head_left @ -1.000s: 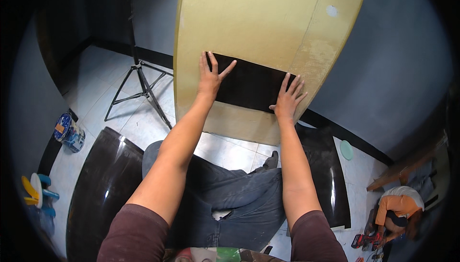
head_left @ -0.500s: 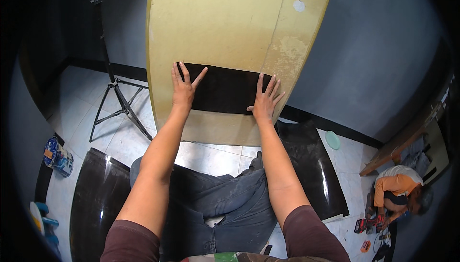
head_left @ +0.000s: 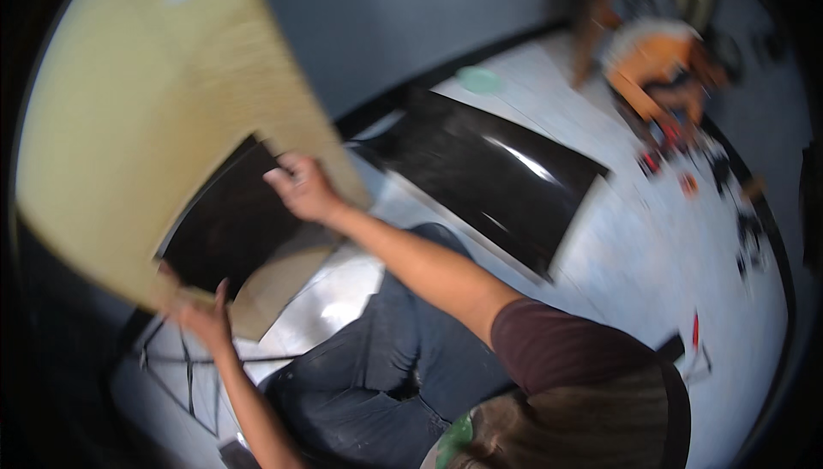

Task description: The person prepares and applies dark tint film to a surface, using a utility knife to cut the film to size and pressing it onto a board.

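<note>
The picture is blurred by motion. A black rectangular sheet (head_left: 225,212) stands slanted against the tall pale-yellow board (head_left: 107,126). My right hand (head_left: 304,188) has its fingers bent over the sheet's upper right edge. At the opposite lower left corner, my left hand (head_left: 201,319) touches or nearly touches the sheet with thumb and fingers spread; exact contact is smeared. Beneath my arms are my crossed legs in dark jeans.
A large glossy dark panel (head_left: 480,203) lies on the pale tiled floor. A mint disc (head_left: 478,80) sits beyond it. At upper right, a person in orange (head_left: 651,66) crouches among scattered tools (head_left: 651,160). Black tripod legs (head_left: 189,375) show at lower left, a grey wall behind.
The view has swung sharply right and tilted. My right hand's fingers, spread flat on the sheet earlier, now curl at its edge, and my left hand has shifted to its lower corner.
</note>
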A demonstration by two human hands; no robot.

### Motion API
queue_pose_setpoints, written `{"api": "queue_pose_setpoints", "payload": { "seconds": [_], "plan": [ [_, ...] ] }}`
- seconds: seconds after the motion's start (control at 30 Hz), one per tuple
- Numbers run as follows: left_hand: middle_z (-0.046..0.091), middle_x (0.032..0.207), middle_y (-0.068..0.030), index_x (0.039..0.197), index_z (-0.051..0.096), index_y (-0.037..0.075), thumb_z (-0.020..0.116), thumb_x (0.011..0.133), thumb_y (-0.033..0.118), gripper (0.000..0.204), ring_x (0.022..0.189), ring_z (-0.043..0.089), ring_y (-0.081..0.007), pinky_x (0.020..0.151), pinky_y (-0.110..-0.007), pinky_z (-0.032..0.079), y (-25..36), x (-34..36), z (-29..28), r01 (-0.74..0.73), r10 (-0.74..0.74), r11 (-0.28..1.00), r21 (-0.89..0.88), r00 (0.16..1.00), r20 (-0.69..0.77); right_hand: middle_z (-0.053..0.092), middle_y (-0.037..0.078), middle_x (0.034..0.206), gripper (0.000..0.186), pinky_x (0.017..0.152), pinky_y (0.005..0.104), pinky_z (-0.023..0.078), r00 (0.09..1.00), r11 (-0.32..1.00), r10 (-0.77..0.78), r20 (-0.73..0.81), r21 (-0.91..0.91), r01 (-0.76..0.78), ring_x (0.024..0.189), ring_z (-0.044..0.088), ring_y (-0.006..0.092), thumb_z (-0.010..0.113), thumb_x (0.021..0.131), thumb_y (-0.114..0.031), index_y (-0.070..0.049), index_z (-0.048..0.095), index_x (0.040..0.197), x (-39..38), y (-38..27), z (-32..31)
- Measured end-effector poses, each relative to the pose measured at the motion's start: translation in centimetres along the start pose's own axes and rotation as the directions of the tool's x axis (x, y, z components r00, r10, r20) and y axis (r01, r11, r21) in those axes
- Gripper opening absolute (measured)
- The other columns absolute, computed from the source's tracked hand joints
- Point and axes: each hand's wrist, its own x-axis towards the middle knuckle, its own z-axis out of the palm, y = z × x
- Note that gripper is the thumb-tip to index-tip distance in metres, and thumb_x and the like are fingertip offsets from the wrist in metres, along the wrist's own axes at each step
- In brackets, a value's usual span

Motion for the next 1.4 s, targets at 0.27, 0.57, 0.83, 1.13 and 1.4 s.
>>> {"api": "queue_pose_setpoints", "payload": {
  "seconds": [0.27, 0.57, 0.83, 1.13, 1.4],
  "plan": [
    [0.042, 0.169, -0.02, 0.166, 0.037, -0.001, 0.065, 0.11, 0.043, 0.077, 0.143, 0.055, -0.0346, 0.125, -0.05, 0.04, 11.5, -20.3, -11.3, 0.806, -0.425, 0.009, -0.592, 0.539, 0.727, 0.065, 0.007, 0.106, 0.042, 0.085, 0.029, 0.051, 0.815, 0.812, 0.577, -0.055, 0.143, -0.566, 0.099, 0.058, 0.0083, 0.07, 0.109, -0.02, 0.011, 0.057, 0.134, -18.2, -9.7, -10.9],
    [0.039, 0.172, -0.0196, 0.16, 0.045, -0.01, 0.063, 0.111, 0.044, 0.075, 0.151, 0.045, -0.0312, 0.13, -0.046, 0.031, 20.7, -19.3, -16.1, 0.917, -0.177, -0.325, -0.231, 0.18, 0.967, 0.068, 0.021, 0.128, 0.061, 0.101, 0.0332, 0.054, 0.722, 0.754, 0.622, -0.303, -0.017, -0.656, 0.119, 0.066, 0.0196, 0.075, 0.106, -0.022, 0.012, 0.049, 0.15, -31.0, -14.2, -15.8],
    [0.058, 0.157, -0.0183, 0.156, 0.054, -0.009, 0.058, 0.114, 0.033, 0.06, 0.131, 0.062, -0.0308, 0.118, -0.042, 0.047, 20.7, -12.0, -12.3, 0.944, -0.099, 0.06, -0.324, 0.329, 0.939, 0.059, 0.02, 0.147, 0.058, 0.119, 0.0537, 0.047, 0.88, 0.724, 0.348, -0.322, -0.504, -0.471, 0.144, 0.054, 0.0374, 0.072, 0.106, -0.032, -0.002, 0.051, 0.152, -35.4, -19.9, -26.3],
    [0.057, 0.154, -0.0233, 0.15, 0.058, -0.01, 0.07, 0.108, 0.04, 0.066, 0.135, 0.059, -0.0361, 0.12, -0.049, 0.046, 19.6, -9.4, -9.2, 0.914, 0.114, -0.128, -0.384, 0.398, 0.91, 0.058, 0.028, 0.152, 0.062, 0.12, 0.0527, 0.047, 0.76, 0.671, 0.566, -0.32, -0.358, -0.65, 0.143, 0.058, 0.0429, 0.065, 0.11, -0.039, -0.003, 0.05, 0.158, -39.7, -25.2, -29.1],
    [0.044, 0.165, -0.0218, 0.159, 0.046, -0.009, 0.063, 0.112, 0.043, 0.073, 0.147, 0.047, -0.0348, 0.127, -0.048, 0.035, 22.0, -10.2, -13.5, 0.916, 0.244, -0.28, -0.287, 0.357, 0.901, 0.029, 0.022, 0.177, 0.073, 0.134, 0.0599, 0.021, 0.627, -0.001, 0.733, -0.264, -0.922, -0.386, 0.165, 0.026, 0.0383, 0.061, 0.107, -0.035, -0.011, 0.034, 0.171, -62.4, -27.6, -34.6]
  ]
}}
